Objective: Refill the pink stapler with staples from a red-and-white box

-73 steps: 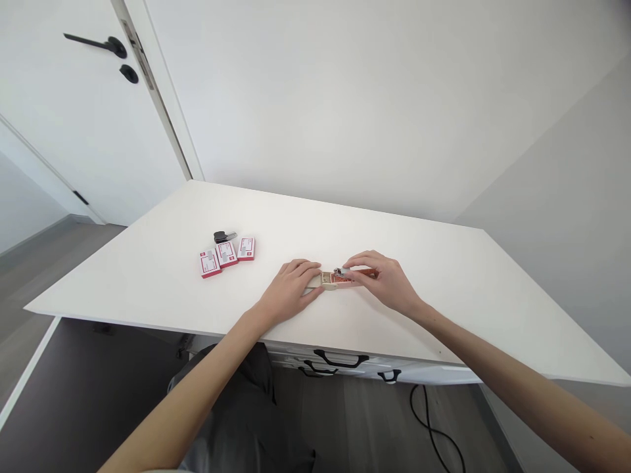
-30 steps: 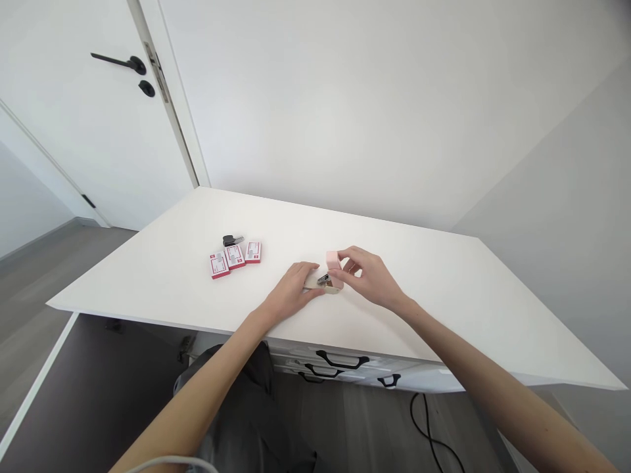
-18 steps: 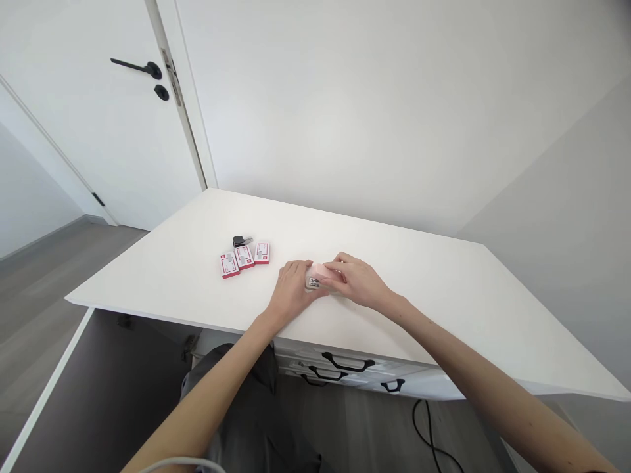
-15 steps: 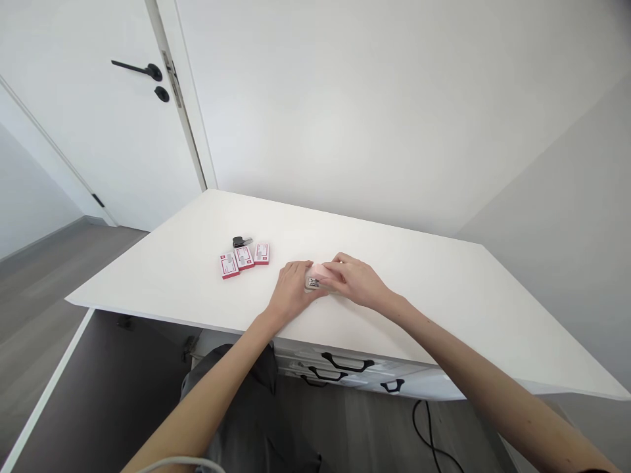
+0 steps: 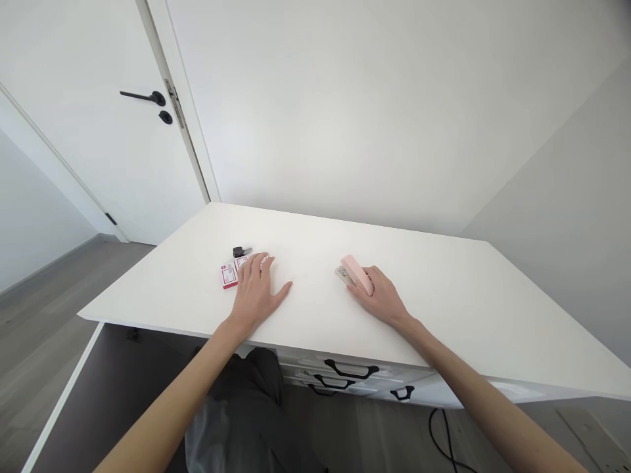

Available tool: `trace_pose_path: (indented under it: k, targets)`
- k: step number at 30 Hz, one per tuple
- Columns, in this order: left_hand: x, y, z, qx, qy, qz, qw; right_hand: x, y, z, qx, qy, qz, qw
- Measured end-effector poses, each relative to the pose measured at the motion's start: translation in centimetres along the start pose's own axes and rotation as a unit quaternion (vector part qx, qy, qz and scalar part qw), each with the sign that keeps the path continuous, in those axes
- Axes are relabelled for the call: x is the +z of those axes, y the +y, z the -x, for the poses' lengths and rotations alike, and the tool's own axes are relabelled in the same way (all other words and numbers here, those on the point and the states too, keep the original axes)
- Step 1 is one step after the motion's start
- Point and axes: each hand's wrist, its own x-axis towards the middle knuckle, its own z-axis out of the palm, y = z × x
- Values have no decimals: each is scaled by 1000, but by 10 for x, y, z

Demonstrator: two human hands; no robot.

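Note:
A pink stapler (image 5: pixel 357 274) with a pale base rests at the middle of the white tabletop, tilted toward the upper left. My right hand (image 5: pixel 380 295) is wrapped round its near end. Over to the left, my left hand (image 5: pixel 256 289) is spread, its fingertips over the small red-and-white boxes (image 5: pixel 229 275), partly covering them. Whether those fingers touch a box I cannot tell. Just behind the boxes lies a small black staple remover (image 5: pixel 240 251) with a metal end.
The white tabletop (image 5: pixel 310 328) runs along a white wall. Below its front edge are drawers with black handles (image 5: pixel 351 369). An open cabinet door (image 5: pixel 64 394) sticks out at the lower left. A black cable (image 5: pixel 447 437) lies on the floor.
My left hand has left the pink stapler and moved left to the boxes, its fingers spreading. The stapler, in my right hand, has shifted right and turned. The view has tilted slightly.

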Motion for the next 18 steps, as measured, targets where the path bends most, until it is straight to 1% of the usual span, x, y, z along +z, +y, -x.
trace_pose_path:
  k: [2, 4, 9, 13, 18]
  targets:
    - [0, 0, -1, -31, 21, -29, 999, 0, 2, -1, -2, -14, -29, 999]
    - [2, 1, 0, -48, 31, -47, 997, -1, 4, -2, 2, -18, -72, 997]
    - [8, 0, 2, -57, 30, -77, 995, -4, 8, -4, 61, -6, -172, 983]
    - [6, 1, 2, -32, 6, -75, 997, -3, 12, -6, 71, -12, -184, 980]
    - [-1, 6, 0, 21, -41, -23, 999, -1, 10, -6, 54, -22, -173, 983]
